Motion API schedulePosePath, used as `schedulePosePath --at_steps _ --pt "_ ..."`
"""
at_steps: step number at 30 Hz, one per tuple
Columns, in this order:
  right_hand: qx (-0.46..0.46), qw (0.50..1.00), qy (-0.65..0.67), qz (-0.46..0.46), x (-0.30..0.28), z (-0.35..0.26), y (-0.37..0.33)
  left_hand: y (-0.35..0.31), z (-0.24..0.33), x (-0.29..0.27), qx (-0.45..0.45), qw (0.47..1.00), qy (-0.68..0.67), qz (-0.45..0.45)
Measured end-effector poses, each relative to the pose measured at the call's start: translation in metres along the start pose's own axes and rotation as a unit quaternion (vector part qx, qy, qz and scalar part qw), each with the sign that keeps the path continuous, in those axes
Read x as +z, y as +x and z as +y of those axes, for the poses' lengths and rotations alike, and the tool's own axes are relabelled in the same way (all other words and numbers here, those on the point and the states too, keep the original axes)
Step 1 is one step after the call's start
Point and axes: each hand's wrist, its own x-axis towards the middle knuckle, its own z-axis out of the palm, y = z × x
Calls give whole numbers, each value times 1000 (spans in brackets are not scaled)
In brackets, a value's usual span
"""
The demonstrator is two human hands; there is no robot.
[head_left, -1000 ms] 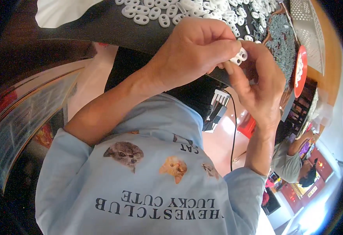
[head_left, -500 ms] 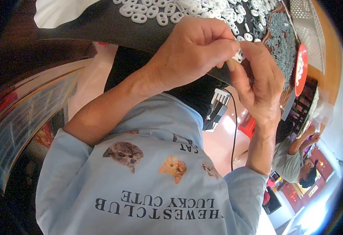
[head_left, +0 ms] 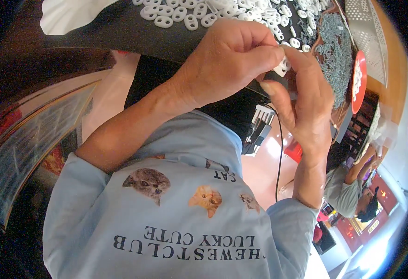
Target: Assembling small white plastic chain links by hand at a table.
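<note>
My left hand (head_left: 234,63) pinches a small white plastic piece with holes (head_left: 283,68) between thumb and bent fingers, over the near edge of the table. Part of the piece is hidden behind the fingertips. My right hand (head_left: 304,93) is close on its right side, the index fingertip against or just beside the piece. Its thumb stands apart, lower down, with a gap between. Beyond the hands, a heap of white oval pieces with two holes (head_left: 190,22) lies on the dark table (head_left: 115,35).
Many small grey parts (head_left: 338,60) fill a brown-edged tray at the right. Beyond it are a red plate (head_left: 360,69) with white bits and a white perforated basket (head_left: 369,37). A crumpled white sheet (head_left: 69,16) lies far left. Another person (head_left: 346,188) is at work at the right.
My right thumb has come away from the white piece and moved left and slightly down, showing more of the piece. My left hand stays nearly in place.
</note>
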Motion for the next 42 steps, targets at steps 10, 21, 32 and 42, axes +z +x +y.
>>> schedulePosePath --at_steps 10,21,32,42 --pt "-43 994 -90 -48 2 8 4 -3 5 2 -22 999 -11 -22" --pt "-13 995 -16 -102 4 12 -4 -1 -12 7 234 956 179 0" --pt "-44 997 18 -68 10 17 -4 15 -23 -11 167 974 53 -146" --pt "-61 996 -3 -72 -2 17 -7 -7 -3 7 36 998 59 -4"
